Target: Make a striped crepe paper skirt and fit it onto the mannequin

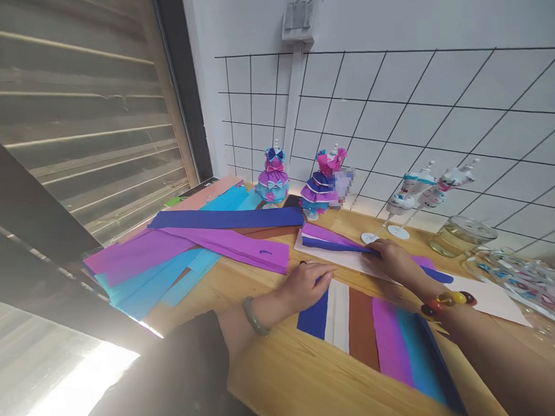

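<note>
My right hand (pixel 392 258) is closed on a folded crepe paper strip (pixel 332 243), dark blue and purple. The strip lies along a white paper sheet (pixel 484 296) and reappears beyond my wrist. My left hand (pixel 308 284) is just above the table, its fingers loosely bent and slightly apart, with nothing visible in them. Below it lies a row of coloured paper pieces: dark blue (pixel 313 317), white (pixel 337 316), brown (pixel 363 333), purple and light blue (pixel 422 355). Part of the row sits under my left fingertips' side.
Fanned crepe paper strips (pixel 146 256) in purple, blue and turquoise cover the table's left. Two small dress forms in ruffled paper dresses (pixel 272 180) stand at the back. Two more mannequins (pixel 408 193), a glass bowl (pixel 462 235) and a clear tray of trimmings (pixel 524 277) are at right.
</note>
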The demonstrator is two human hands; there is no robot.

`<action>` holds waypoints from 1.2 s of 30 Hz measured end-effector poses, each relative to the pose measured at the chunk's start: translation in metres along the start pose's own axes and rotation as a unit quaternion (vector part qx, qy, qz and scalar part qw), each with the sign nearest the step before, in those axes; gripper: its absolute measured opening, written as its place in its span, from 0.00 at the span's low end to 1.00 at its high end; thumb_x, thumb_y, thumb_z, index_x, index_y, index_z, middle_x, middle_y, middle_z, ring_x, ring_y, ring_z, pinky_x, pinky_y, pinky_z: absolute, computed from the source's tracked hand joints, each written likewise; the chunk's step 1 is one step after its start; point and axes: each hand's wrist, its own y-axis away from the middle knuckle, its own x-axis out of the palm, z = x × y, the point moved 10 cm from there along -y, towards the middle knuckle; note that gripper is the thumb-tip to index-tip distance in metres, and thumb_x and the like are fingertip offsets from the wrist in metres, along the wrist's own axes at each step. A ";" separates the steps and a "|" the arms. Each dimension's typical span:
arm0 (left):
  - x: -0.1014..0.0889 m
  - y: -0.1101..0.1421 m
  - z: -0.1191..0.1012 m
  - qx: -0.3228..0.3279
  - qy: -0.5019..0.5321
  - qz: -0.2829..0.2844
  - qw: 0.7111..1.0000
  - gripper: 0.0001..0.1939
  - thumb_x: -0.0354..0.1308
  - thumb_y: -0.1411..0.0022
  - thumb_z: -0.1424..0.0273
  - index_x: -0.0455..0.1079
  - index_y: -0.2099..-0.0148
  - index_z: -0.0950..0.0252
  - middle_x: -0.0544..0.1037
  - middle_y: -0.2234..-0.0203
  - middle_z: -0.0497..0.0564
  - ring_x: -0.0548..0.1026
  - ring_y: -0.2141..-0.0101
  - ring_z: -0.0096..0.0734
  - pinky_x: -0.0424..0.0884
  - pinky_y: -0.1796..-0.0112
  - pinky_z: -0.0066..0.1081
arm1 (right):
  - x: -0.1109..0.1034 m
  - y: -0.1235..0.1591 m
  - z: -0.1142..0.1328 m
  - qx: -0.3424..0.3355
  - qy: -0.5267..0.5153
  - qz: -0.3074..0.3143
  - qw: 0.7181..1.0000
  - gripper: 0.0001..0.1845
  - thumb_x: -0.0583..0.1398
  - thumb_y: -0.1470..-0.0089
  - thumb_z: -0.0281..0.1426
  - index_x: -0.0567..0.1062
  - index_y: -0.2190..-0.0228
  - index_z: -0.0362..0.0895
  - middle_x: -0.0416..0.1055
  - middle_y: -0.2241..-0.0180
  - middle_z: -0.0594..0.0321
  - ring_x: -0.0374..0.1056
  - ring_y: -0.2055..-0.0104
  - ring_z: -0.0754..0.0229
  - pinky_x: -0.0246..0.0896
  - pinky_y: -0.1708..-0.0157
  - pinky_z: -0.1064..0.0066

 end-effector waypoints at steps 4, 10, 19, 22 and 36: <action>0.007 0.001 0.000 0.011 -0.005 0.012 1.000 0.13 0.48 0.37 0.71 0.72 0.56 0.66 0.79 0.61 0.54 0.75 0.59 0.32 0.69 0.56 0.31 | 0.003 0.002 0.003 -0.014 0.017 -0.007 1.000 0.13 0.55 0.48 0.36 0.77 0.69 0.44 0.75 0.69 0.53 0.69 0.66 0.51 0.61 0.65 0.64; 0.009 0.001 0.006 -0.005 -0.007 0.014 1.000 0.13 0.49 0.38 0.72 0.72 0.56 0.67 0.79 0.62 0.53 0.75 0.59 0.31 0.69 0.56 0.29 | 0.008 -0.001 0.007 -0.027 0.020 -0.008 0.999 0.15 0.56 0.50 0.39 0.77 0.66 0.45 0.75 0.67 0.54 0.70 0.64 0.50 0.62 0.66 0.64; 0.015 0.003 0.007 -0.002 -0.009 0.041 0.999 0.12 0.49 0.40 0.73 0.74 0.60 0.65 0.80 0.65 0.50 0.75 0.61 0.30 0.68 0.57 0.28 | 0.005 -0.001 0.001 -0.019 -0.003 -0.021 1.000 0.15 0.54 0.48 0.34 0.76 0.62 0.44 0.75 0.63 0.52 0.71 0.61 0.50 0.64 0.60 0.61; 0.017 0.003 0.008 -0.010 -0.018 0.050 0.999 0.13 0.49 0.39 0.73 0.74 0.58 0.65 0.80 0.63 0.50 0.75 0.60 0.29 0.68 0.56 0.28 | 0.005 -0.002 0.001 -0.012 -0.017 -0.031 0.999 0.18 0.55 0.48 0.39 0.75 0.59 0.43 0.74 0.60 0.50 0.70 0.59 0.47 0.65 0.60 0.57; 0.025 0.005 0.007 -0.019 -0.022 0.084 0.996 0.13 0.50 0.40 0.72 0.74 0.57 0.65 0.79 0.62 0.51 0.76 0.60 0.32 0.69 0.56 0.29 | -0.008 -0.071 0.078 -0.045 -0.135 -0.014 0.990 0.24 0.52 0.44 0.43 0.70 0.51 0.44 0.71 0.52 0.51 0.69 0.53 0.49 0.68 0.59 0.61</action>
